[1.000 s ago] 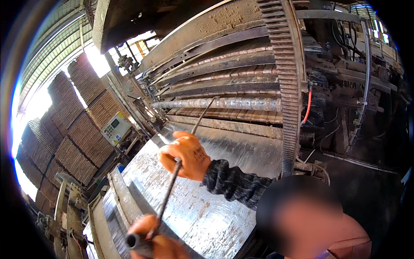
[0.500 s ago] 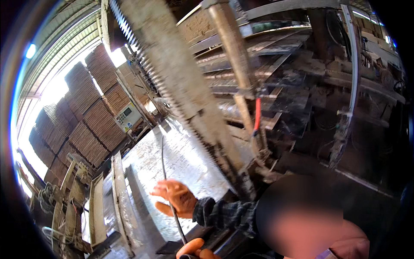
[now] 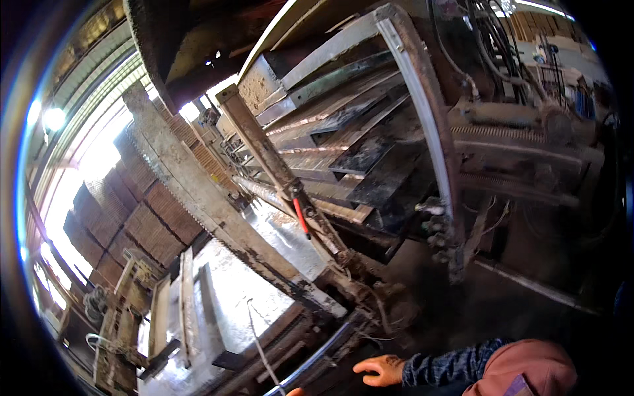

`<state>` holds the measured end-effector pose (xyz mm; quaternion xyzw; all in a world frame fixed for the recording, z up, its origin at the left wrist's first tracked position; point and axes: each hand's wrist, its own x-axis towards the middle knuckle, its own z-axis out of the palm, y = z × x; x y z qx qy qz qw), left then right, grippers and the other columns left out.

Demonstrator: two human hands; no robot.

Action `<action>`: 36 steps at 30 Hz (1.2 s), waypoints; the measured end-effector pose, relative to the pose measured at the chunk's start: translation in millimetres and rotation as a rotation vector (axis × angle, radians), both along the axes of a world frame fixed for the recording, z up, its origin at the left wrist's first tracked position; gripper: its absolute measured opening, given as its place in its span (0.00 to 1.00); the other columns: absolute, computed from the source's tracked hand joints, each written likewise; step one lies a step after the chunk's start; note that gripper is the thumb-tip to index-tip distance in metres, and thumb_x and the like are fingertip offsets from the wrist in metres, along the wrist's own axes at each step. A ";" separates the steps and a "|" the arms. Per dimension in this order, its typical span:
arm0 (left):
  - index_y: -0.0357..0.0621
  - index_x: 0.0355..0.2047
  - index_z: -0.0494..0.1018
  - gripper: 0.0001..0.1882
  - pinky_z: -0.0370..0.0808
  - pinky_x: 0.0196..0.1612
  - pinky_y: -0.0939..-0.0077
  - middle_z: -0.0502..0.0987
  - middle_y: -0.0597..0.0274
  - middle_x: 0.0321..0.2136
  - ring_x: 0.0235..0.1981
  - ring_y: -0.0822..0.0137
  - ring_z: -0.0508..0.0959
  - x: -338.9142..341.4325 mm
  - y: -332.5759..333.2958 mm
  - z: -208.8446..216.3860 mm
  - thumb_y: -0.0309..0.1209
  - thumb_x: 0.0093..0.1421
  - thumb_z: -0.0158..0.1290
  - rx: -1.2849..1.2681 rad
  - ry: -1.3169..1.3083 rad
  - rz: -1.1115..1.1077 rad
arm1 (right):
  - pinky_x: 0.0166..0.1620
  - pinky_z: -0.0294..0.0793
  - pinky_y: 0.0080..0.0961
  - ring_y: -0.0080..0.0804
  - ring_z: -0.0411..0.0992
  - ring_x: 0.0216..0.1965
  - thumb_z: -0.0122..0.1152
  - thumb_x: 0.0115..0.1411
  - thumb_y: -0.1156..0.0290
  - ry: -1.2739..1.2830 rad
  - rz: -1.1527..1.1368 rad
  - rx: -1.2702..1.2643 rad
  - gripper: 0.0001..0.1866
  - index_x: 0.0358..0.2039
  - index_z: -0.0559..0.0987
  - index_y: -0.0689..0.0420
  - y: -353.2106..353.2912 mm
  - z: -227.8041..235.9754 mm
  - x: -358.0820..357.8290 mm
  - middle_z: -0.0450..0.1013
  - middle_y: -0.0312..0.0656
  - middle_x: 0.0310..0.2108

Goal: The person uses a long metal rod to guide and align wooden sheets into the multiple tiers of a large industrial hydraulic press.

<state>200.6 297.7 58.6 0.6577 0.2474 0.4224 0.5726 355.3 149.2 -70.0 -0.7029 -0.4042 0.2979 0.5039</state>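
My right hand (image 3: 380, 371), in an orange glove below a dark plaid sleeve, is at the lower right of centre. Its fingers and thumb point left and stand apart, with nothing between them. Only an orange glove tip of my left hand (image 3: 296, 392) shows at the bottom edge. From it a thin rod (image 3: 264, 357) slants up and left, its upper end bent like a small hook. That end lies over the shiny pale table surface (image 3: 228, 284). The rest of my left hand is cut off, so its grip is mostly hidden.
A worn toothed beam (image 3: 198, 198) slants across the table. Beside it stands a post (image 3: 261, 142) with a red strip (image 3: 300, 218). Dark metal plates (image 3: 366, 155) are layered behind an upright frame (image 3: 422, 105). Stacked brown sheets (image 3: 158, 231) rise at the left.
My right hand has left the rod and drawn back to the lower right. My left hand has sunk almost out of view. The view has shifted, showing more machinery at the right.
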 end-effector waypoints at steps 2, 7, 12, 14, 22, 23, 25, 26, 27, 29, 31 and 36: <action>0.39 0.41 0.75 0.09 0.64 0.15 0.80 0.70 0.67 0.15 0.12 0.76 0.67 -27.7 -28.3 -1.7 0.26 0.61 0.55 -0.102 -0.009 -0.041 | 0.62 0.66 0.33 0.38 0.69 0.60 0.54 0.64 0.52 0.120 0.019 -0.067 0.29 0.62 0.70 0.52 -48.6 -26.0 -21.1 0.70 0.42 0.60; 0.37 0.52 0.71 0.17 0.66 0.20 0.81 0.73 0.63 0.20 0.17 0.76 0.68 -119.0 -126.8 -18.2 0.26 0.63 0.55 0.174 0.047 0.044 | 0.66 0.61 0.33 0.39 0.64 0.64 0.53 0.63 0.49 0.281 0.249 -0.146 0.31 0.64 0.69 0.48 -120.6 -36.9 -67.4 0.66 0.43 0.64; 0.37 0.51 0.72 0.16 0.67 0.22 0.80 0.73 0.64 0.22 0.18 0.76 0.68 -145.9 -269.5 -32.8 0.27 0.64 0.55 -0.110 -0.009 0.107 | 0.48 0.76 0.35 0.41 0.78 0.44 0.60 0.54 0.58 -0.094 0.122 0.031 0.23 0.48 0.80 0.53 -202.9 -13.3 -73.2 0.80 0.46 0.42; 0.38 0.51 0.72 0.16 0.67 0.22 0.80 0.73 0.64 0.22 0.19 0.76 0.68 -145.3 -326.7 -43.4 0.28 0.64 0.55 -0.241 -0.065 0.100 | 0.48 0.76 0.33 0.40 0.78 0.44 0.59 0.54 0.59 -0.145 0.108 0.108 0.22 0.48 0.80 0.54 -248.7 -23.7 -61.3 0.80 0.45 0.42; 0.45 0.44 0.76 0.09 0.67 0.23 0.79 0.72 0.68 0.20 0.17 0.76 0.69 -82.7 -499.0 -94.0 0.28 0.63 0.56 0.254 0.159 0.351 | 0.49 0.76 0.29 0.32 0.78 0.44 0.62 0.55 0.58 0.057 0.184 -0.125 0.21 0.48 0.79 0.52 -490.3 -59.9 -4.8 0.80 0.41 0.41; 0.46 0.45 0.75 0.10 0.68 0.19 0.76 0.72 0.68 0.18 0.15 0.75 0.68 -97.2 -508.4 -119.2 0.30 0.63 0.56 -0.026 0.190 0.291 | 0.50 0.75 0.30 0.33 0.78 0.44 0.63 0.55 0.57 0.133 0.199 -0.083 0.22 0.48 0.79 0.52 -514.3 -60.1 -5.9 0.80 0.42 0.42; 0.48 0.43 0.76 0.08 0.67 0.16 0.75 0.72 0.68 0.18 0.14 0.74 0.69 -107.0 -532.6 -150.3 0.31 0.63 0.57 -0.424 0.157 0.237 | 0.51 0.75 0.30 0.33 0.78 0.45 0.64 0.57 0.54 0.168 0.194 0.010 0.22 0.48 0.79 0.53 -547.7 -70.8 -7.4 0.80 0.42 0.43; 0.49 0.42 0.77 0.07 0.67 0.14 0.75 0.71 0.68 0.18 0.13 0.73 0.69 -96.4 -555.6 -142.4 0.31 0.63 0.57 -0.448 0.268 0.236 | 0.51 0.75 0.30 0.32 0.78 0.45 0.64 0.57 0.54 0.128 0.166 0.071 0.22 0.48 0.79 0.53 -558.8 -96.1 -13.6 0.80 0.42 0.44; 0.50 0.41 0.77 0.06 0.67 0.14 0.77 0.71 0.68 0.17 0.13 0.73 0.69 -84.4 -572.7 -142.7 0.30 0.62 0.57 -0.465 0.325 0.226 | 0.51 0.75 0.30 0.32 0.78 0.45 0.64 0.58 0.53 0.090 0.145 0.129 0.22 0.48 0.79 0.53 -568.2 -110.9 -16.5 0.79 0.42 0.44; 0.47 0.40 0.77 0.06 0.67 0.16 0.77 0.72 0.69 0.18 0.14 0.75 0.69 -69.5 -597.8 -158.5 0.28 0.62 0.57 -0.531 0.275 0.103 | 0.47 0.77 0.31 0.33 0.78 0.41 0.62 0.61 0.55 0.190 0.164 0.151 0.21 0.49 0.79 0.53 -581.7 -108.7 -18.4 0.79 0.42 0.43; 0.44 0.40 0.77 0.07 0.68 0.19 0.78 0.73 0.69 0.20 0.17 0.76 0.70 -50.7 -616.9 -184.1 0.26 0.61 0.57 -0.543 0.211 -0.052 | 0.37 0.78 0.30 0.33 0.78 0.35 0.59 0.65 0.57 0.534 0.193 0.209 0.17 0.50 0.78 0.52 -586.1 -130.3 -21.4 0.79 0.41 0.40; 0.39 0.52 0.70 0.18 0.76 0.47 0.73 0.78 0.58 0.42 0.42 0.68 0.77 -7.0 -630.1 -293.6 0.27 0.62 0.56 -0.222 0.421 -0.227 | 0.35 0.79 0.28 0.31 0.76 0.32 0.59 0.66 0.56 1.103 0.230 0.090 0.20 0.55 0.74 0.48 -593.8 -177.3 -9.7 0.77 0.38 0.39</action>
